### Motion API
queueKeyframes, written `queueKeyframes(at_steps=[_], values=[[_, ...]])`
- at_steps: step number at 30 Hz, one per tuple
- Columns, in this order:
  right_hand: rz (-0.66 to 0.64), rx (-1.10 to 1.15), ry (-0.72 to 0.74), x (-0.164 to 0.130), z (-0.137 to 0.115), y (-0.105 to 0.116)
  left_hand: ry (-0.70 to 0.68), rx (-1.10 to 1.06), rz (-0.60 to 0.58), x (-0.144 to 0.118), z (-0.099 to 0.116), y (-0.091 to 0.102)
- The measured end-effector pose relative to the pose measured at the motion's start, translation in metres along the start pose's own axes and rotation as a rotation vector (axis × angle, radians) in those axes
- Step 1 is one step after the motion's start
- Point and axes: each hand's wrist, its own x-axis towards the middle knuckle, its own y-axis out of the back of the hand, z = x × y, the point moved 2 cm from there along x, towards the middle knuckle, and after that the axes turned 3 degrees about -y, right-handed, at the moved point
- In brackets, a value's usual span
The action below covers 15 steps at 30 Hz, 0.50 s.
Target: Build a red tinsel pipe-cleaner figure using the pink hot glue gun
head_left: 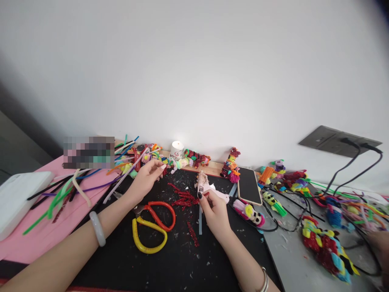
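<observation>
My left hand [148,178] hangs over the back of the black mat with thumb and fingers closed together; whatever is between the fingertips is too small to make out. My right hand [215,213] is closed in a pinch, a small red piece showing at its fingertips. Just behind it lies a pale pink glue gun [208,188], partly covered by the fingers, with a clear glue stick [200,221] beside the hand. Red glittery pipe cleaner pieces [185,198] are scattered between my hands. Scissors with one red and one yellow handle [150,249] lie below my left hand.
Pipe cleaners [82,186] spread over a pink surface at left, near a white box [22,198]. A paper cup [177,150] and a pipe cleaner figure [231,164] stand at the wall. A phone [249,185], more figures [328,251] and black cables [334,174] are at right, with another person's hand [378,245].
</observation>
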Motion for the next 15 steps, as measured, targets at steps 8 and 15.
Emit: queueKeyframes(at_steps=[8,15], values=[[-0.022,0.182,-0.047,-0.001,0.003,-0.001,0.126,-0.34,-0.258,-0.014,0.009,-0.023],[-0.02,0.313,-0.067,0.001,0.002,-0.002,0.202,-0.281,-0.385,-0.025,0.008,-0.035]])
